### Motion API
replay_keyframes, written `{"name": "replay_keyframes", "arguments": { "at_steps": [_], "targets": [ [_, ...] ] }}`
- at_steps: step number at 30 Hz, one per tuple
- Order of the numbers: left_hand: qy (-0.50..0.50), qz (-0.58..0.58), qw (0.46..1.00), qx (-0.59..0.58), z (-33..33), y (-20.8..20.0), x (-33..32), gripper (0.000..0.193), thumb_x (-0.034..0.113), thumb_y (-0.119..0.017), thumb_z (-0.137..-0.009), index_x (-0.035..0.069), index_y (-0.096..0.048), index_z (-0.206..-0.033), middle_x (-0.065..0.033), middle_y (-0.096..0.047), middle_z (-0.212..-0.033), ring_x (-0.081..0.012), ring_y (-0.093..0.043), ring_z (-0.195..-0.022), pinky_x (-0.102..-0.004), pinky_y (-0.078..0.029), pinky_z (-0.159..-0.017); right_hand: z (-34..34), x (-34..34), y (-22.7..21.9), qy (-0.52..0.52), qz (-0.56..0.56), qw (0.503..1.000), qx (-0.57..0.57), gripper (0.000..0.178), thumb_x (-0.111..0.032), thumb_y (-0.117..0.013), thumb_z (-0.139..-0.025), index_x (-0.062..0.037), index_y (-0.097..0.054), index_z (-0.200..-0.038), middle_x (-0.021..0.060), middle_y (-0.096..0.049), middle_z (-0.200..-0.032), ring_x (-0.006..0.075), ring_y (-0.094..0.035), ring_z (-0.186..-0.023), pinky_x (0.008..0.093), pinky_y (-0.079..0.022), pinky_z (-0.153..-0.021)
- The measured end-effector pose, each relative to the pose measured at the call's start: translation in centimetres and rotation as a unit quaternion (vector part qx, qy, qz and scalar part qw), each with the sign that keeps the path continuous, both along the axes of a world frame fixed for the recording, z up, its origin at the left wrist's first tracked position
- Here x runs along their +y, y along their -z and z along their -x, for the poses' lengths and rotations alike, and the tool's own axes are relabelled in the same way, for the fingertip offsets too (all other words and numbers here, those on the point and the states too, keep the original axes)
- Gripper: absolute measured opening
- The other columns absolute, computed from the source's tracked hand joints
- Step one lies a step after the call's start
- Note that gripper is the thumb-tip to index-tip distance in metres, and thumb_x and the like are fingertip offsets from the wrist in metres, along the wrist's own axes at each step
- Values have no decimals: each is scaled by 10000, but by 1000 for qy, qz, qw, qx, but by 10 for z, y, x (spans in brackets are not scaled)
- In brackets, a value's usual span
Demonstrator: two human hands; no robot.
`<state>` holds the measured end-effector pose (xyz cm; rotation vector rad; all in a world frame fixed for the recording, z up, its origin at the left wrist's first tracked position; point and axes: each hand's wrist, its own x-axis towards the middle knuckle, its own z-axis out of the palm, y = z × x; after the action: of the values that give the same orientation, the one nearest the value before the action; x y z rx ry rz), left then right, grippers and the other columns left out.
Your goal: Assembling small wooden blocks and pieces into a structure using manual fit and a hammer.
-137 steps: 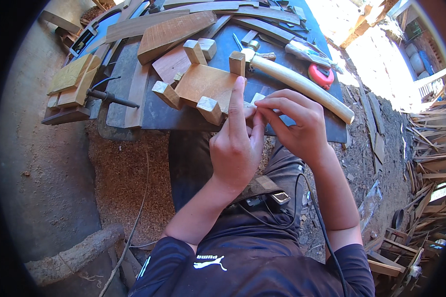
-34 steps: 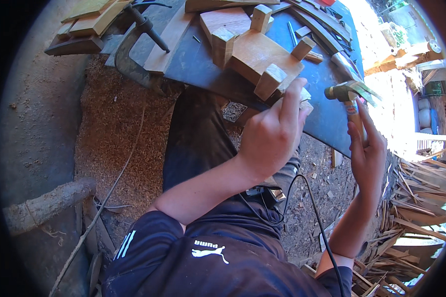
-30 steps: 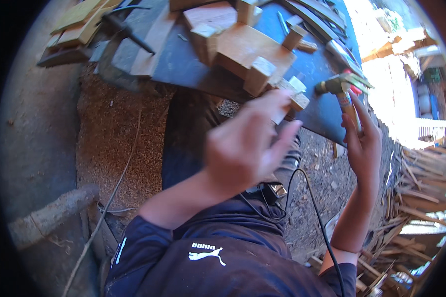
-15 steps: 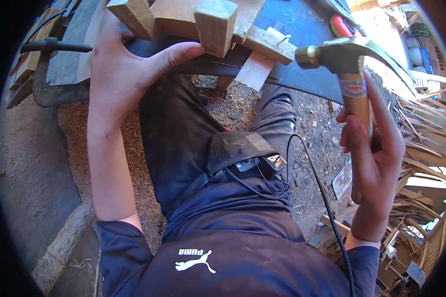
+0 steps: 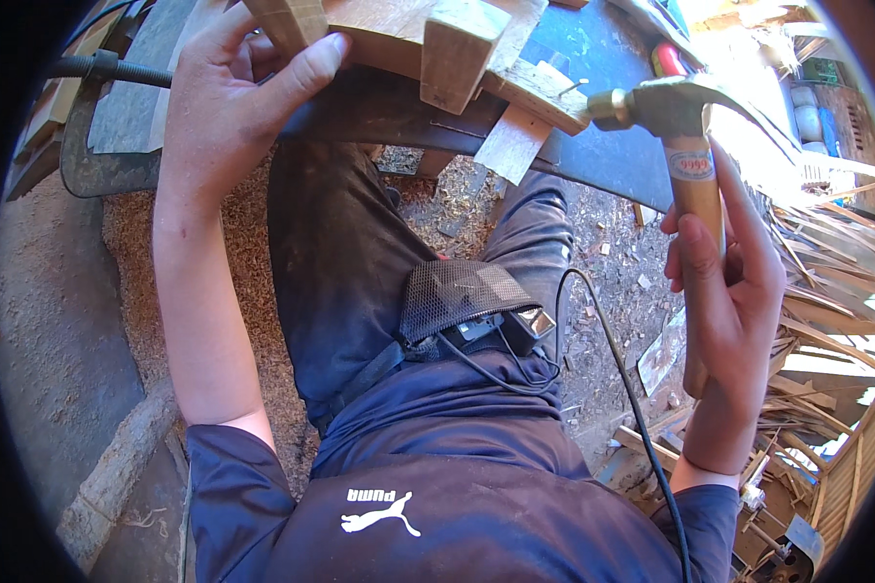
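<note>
Right hand (image 5: 724, 291) is wrapped tight around the wooden handle of a claw hammer (image 5: 685, 136), with the steel face sitting right against a small nail (image 5: 576, 87) poking out of a thin wood strip (image 5: 535, 92). That strip hangs over the near edge of the bench (image 5: 603, 160), so it's not backed by much. Left hand (image 5: 228, 92) is clamped over the leg end of a little upside-down wooden stool (image 5: 399, 34), thumb pressed against one of its block legs, pinning it at the bench's near edge.

Honestly the sketchy bit to me is that overhang. I'd guess a hard hit could bend the nail or split the strip, since it's thin and the nail is close to its end. If the hammer glances off, it could swing down toward the knee right below. The stool could also skid if the left hand's grip lets up, because the bench top looks like smooth dark sheet.

Further out: a metal clamp (image 5: 87, 126) hangs off the bench's left corner, sawdust covers the dirt floor (image 5: 214, 291), and a heap of scrap wood offcuts (image 5: 826, 330) sits in bright sun on the right.
</note>
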<state>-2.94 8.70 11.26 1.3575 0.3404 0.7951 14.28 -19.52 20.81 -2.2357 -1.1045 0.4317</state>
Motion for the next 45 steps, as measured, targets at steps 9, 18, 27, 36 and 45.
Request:
{"name": "replay_keyframes", "arguments": {
  "at_steps": [9,18,27,36,45],
  "targets": [
    [5,-121,991,-60,-8,15,9,547,270,-842,-808,-38,-691,-1234,-118,-595,-1319,-231,-583,-1240,-374,-451,-1086,2,-4,-4,11,-37,999,-3,533,-170,-577,-1068,-8,-428,-1553,92,-675,-970,58,-548,-653,192,-434,-570],
    [21,-111,994,9,-3,0,16,584,331,-815,-825,-35,-674,-1258,-136,-540,-1374,-242,-572,-1265,-402,-451,-1103,2,3,-19,-29,-36,997,-55,572,-123,-625,-1030,-1,-427,-1553,134,-721,-981,61,-567,-650,193,-449,-570],
    [-32,-131,991,23,-3,7,2,577,340,-807,-798,-13,-696,-1240,-95,-516,-1374,-248,-558,-1275,-410,-431,-1107,-1,23,-40,-76,43,990,-114,565,-155,-645,-1025,-35,-458,-1544,105,-732,-976,36,-551,-647,187,-447,-568],
    [22,-168,983,74,8,6,16,557,330,-794,-820,44,-700,-1289,-63,-468,-1439,-240,-495,-1347,-421,-373,-1159,1,21,-26,-67,19,994,-81,566,-71,-632,-1015,-10,-444,-1545,86,-721,-962,44,-542,-654,195,-448,-573],
    [-328,-456,814,146,-4,-5,-21,455,266,-881,-823,35,-683,-1161,-99,-746,-1064,-229,-726,-887,-330,-574,-839,0,13,-22,-45,4,995,-90,566,-45,-644,-990,-62,-491,-1535,60,-713,-913,38,-536,-658,198,-442,-565]
  ]
}}
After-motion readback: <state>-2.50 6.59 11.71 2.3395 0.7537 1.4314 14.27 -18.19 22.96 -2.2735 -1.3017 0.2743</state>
